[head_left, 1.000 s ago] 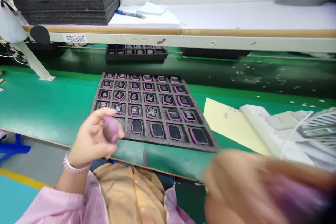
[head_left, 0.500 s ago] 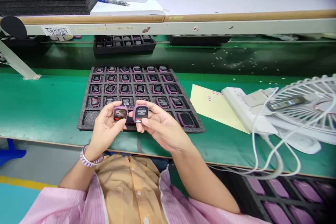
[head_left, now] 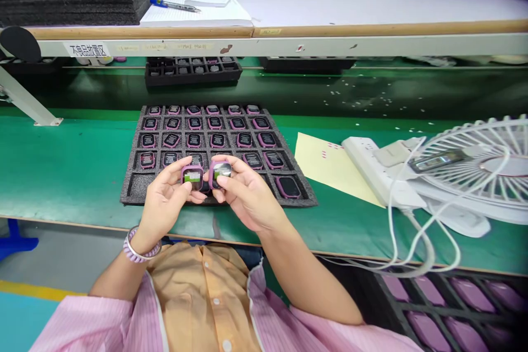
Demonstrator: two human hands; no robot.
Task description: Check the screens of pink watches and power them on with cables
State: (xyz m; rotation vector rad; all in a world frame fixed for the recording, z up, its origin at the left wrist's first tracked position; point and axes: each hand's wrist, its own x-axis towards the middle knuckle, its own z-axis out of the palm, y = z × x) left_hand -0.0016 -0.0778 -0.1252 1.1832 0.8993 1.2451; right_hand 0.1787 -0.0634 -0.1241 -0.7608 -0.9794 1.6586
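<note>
Two purple smartwatch bodies without straps are held side by side over the near edge of a grey foam tray. My left hand (head_left: 167,198) is closed on the left smartwatch (head_left: 192,176), thumb at its lower edge. My right hand (head_left: 249,195) grips the right smartwatch (head_left: 220,171), its thumb lying on the screen. Both screens are lit with a green patch low down. Beneath them, the foam tray (head_left: 140,187) holds rows of similar watches in its compartments, most showing small white text. A watch with a dark screen (head_left: 287,187) lies in the near right compartment.
To the right are a yellow paper sheet (head_left: 330,168), a white power strip (head_left: 371,168), loose white cables and a white fan (head_left: 487,170). A shelf (head_left: 330,41) crosses above the green bench. At lower right, another tray (head_left: 437,286) holds purple pieces.
Both watch screens have gone from dark text screens to ones with green patches. My right thumb has moved up onto its screen. The view has shifted slightly.
</note>
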